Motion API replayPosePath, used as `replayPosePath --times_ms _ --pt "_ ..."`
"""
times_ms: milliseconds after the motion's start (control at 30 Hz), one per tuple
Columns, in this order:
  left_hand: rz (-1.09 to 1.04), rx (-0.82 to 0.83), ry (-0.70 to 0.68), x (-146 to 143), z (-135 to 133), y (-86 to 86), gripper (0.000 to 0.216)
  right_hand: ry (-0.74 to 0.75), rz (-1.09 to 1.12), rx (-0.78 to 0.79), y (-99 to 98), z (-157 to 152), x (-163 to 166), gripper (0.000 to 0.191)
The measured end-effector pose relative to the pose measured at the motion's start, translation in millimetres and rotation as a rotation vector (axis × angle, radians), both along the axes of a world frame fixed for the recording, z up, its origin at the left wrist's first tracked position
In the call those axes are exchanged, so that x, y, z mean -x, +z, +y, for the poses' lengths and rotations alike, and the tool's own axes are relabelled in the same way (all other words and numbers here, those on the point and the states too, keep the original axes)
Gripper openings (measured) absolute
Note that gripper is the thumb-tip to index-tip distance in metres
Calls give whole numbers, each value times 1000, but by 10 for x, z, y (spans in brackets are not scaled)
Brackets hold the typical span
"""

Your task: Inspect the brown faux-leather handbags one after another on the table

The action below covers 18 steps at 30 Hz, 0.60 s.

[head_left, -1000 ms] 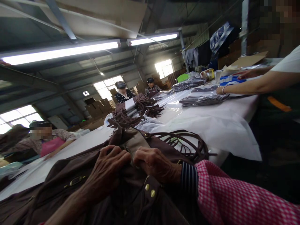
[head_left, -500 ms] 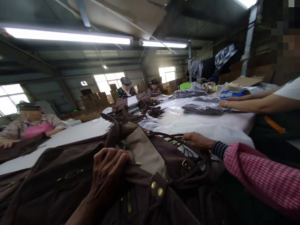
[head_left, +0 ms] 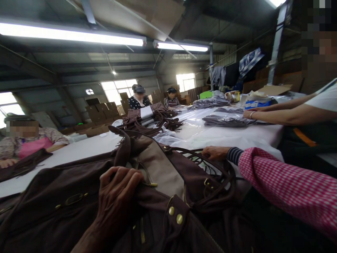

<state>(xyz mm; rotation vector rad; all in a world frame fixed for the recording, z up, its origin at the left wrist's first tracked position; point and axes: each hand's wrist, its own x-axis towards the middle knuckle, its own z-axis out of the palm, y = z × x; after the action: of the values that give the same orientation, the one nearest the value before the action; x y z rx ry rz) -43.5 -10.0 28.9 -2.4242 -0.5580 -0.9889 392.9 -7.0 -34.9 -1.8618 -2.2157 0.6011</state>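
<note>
A dark brown bag (head_left: 179,160) with brass studs lies in front of me, its zipped mouth spread so that the beige lining (head_left: 160,165) shows. My left hand (head_left: 118,189) is closed over the near edge of that mouth, the fingertips hidden inside the fold. Beside the left fingers hangs a brass zip pull (head_left: 152,185). At the far right side of the bag, my right hand (head_left: 216,153) has its fingers bent round a thin brown strap (head_left: 193,150). Dark fringe strands hang just below it. Under my left forearm spreads more brown bag material (head_left: 65,182) with a brass buckle.
Further along the white table (head_left: 86,149) sits a pile of brown fringed bags (head_left: 147,119). Plastic-wrapped bags (head_left: 223,117) lie at the right, under a co-worker's hands (head_left: 249,114). Another co-worker (head_left: 34,144) in a pink apron sits at the left; two more people are at the far end.
The view has shifted slightly, so most things sit a little further left. My right hand has moved slightly left along with the strap. My left hand keeps its hold on the bag's edge.
</note>
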Motion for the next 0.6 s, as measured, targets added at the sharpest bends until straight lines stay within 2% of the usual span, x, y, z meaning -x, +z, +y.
replayPosePath --times_ms 300,467,600 --pt "-15 -18 -25 3 32 7 18 -278 312 -97 34 -256 -36 21" --pt "2 -47 -32 22 59 5 17 -372 501 -159 74 -371 -113 10" --pt "-8 -12 -18 9 29 17 19 -432 656 -180 107 -449 -106 19"
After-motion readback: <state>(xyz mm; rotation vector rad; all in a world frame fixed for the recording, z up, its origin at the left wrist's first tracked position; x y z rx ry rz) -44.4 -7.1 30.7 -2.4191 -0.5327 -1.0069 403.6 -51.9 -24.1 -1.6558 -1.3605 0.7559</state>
